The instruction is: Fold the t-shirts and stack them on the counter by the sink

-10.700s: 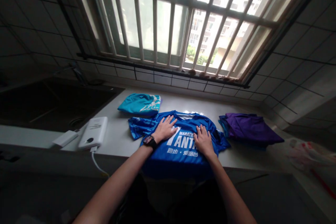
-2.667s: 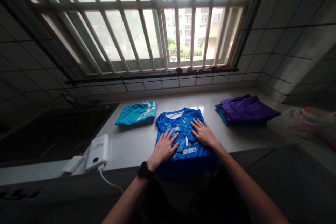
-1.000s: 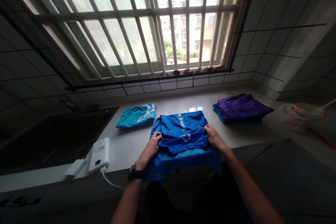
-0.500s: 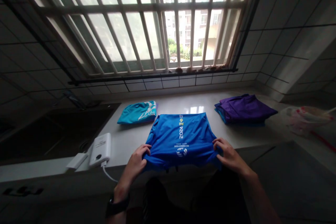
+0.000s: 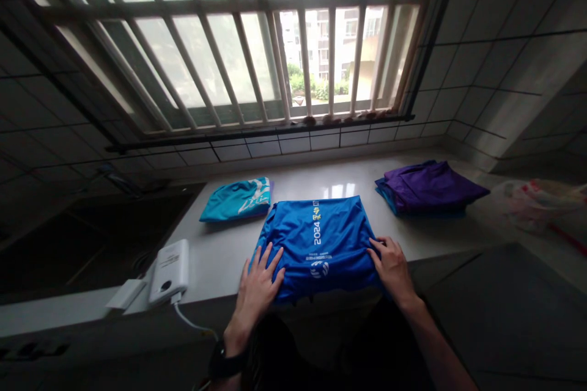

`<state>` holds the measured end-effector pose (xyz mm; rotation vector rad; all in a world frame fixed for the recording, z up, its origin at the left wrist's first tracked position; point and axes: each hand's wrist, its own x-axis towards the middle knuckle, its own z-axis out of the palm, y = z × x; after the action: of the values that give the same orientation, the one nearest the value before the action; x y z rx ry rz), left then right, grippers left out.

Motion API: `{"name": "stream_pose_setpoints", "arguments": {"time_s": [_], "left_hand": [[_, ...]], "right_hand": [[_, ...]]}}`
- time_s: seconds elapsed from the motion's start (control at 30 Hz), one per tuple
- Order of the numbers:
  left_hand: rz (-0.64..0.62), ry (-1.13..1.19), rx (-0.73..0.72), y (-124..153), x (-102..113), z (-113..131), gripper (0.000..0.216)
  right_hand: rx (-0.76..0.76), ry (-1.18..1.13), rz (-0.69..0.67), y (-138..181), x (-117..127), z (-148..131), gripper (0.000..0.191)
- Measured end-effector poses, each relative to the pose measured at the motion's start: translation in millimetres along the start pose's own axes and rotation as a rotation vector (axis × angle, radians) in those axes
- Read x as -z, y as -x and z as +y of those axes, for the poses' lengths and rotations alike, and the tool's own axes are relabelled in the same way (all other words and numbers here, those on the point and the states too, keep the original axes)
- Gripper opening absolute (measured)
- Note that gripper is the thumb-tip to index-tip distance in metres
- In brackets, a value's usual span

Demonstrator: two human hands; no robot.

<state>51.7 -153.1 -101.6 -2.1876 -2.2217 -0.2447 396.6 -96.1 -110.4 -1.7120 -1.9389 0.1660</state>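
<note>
A blue shirt (image 5: 339, 232) with white and yellow print lies partly folded on the counter, its near edge hanging over the front. My left hand (image 5: 260, 280) rests flat on the shirt's near left corner, fingers spread. On the right side of the cloth, my right hand (image 5: 389, 263) touches the edge with fingertips, thumb and fingers a little apart. A folded teal shirt (image 5: 233, 200) with white lettering lies behind on the left. Back right sits a folded purple garment (image 5: 435, 186) on top of blue cloth.
The pale counter (image 5: 215, 263) runs below a barred window (image 5: 275, 3). To the left are a dark sink (image 5: 114, 226), a white power bank (image 5: 169, 272) with a cable and a small white block (image 5: 126, 294). A plastic bag (image 5: 523, 204) stands at the far right.
My left hand has let go of the shirt's corner and now lies flat on it, farther right. My right hand has loosened its pinch and shifted slightly along the edge.
</note>
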Motion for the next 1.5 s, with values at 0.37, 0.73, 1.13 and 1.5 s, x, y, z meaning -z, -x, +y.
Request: {"name": "stream_pose_setpoints", "arguments": {"time_s": [0.37, 0.73, 1.13, 1.5], "left_hand": [[-0.052, -0.057, 0.007, -81, 3, 5, 0.053], [0.097, -0.105, -0.018, -15, -10, 9, 0.051], [0.057, -0.071, 0.129, 19, 27, 138, 0.052], [0.224, 0.055, -0.038, 7, 15, 31, 0.054]], "right_hand": [[0.002, 0.001, -0.135, -119, -9, -15, 0.035], [0.051, -0.034, -0.236, -72, 2, 5, 0.045], [0.078, 0.132, -0.322, -192, 7, -76, 0.039], [0.193, 0.065, -0.422, -44, -19, -69, 0.055]]}}
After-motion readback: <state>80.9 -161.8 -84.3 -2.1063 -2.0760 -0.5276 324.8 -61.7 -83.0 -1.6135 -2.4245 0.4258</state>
